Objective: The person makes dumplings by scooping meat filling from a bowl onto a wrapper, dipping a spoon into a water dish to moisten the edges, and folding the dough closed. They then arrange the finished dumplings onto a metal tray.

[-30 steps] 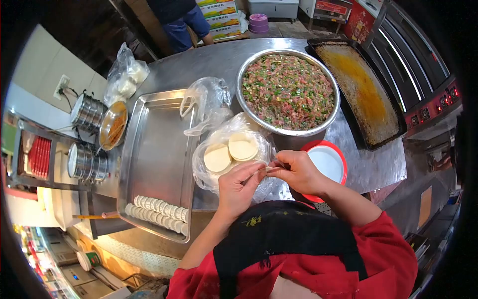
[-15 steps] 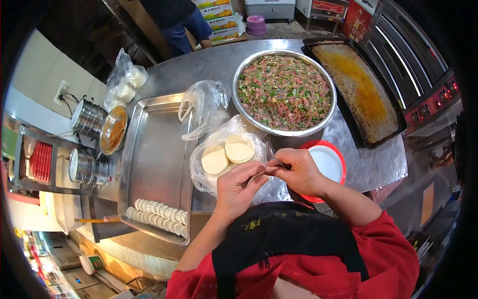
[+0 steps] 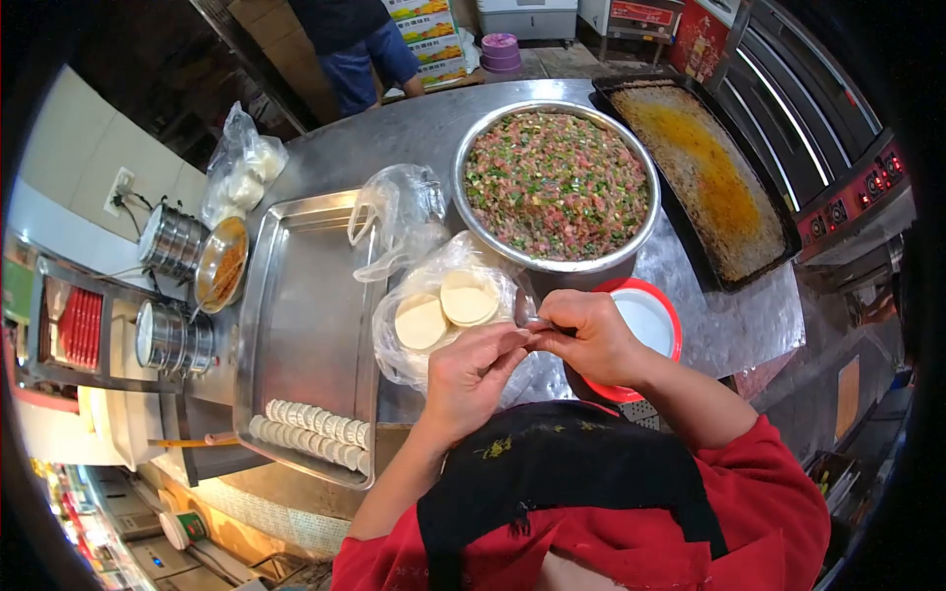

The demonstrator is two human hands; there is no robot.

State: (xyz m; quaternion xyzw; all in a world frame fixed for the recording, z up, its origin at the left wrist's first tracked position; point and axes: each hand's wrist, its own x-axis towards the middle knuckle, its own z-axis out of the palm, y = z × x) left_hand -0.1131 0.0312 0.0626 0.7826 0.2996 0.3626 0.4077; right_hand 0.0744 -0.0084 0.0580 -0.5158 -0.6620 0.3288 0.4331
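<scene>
My left hand (image 3: 468, 379) is closed, thumb and fingertips pinching a dumpling that the fingers mostly hide. Against those fingertips, my right hand (image 3: 596, 340) pinches the same dumpling's edge. A shiny metal utensil (image 3: 533, 322), perhaps a spoon, shows at the right fingers; its full shape is hidden. Just beyond my left hand, round dumpling wrappers (image 3: 469, 297) lie stacked in an open plastic bag (image 3: 392, 340). A large steel bowl (image 3: 463, 202) of minced meat with chopped greens (image 3: 562, 182) stands ahead. Beside my right hand is a red-rimmed basin (image 3: 674, 325) with a white inside.
On the left, a steel tray (image 3: 305, 286) holds rows of finished dumplings (image 3: 315, 428) at its near end. A dark baking pan (image 3: 719, 187) sits at right, near ovens (image 3: 788, 108). Another person (image 3: 355, 54) stands beyond the metal table (image 3: 434, 113).
My hands stay together at nearly the same spot, the fingers shifting slightly on the dumpling. The metal utensil now shows between the fingertips. The whole view has shifted a little.
</scene>
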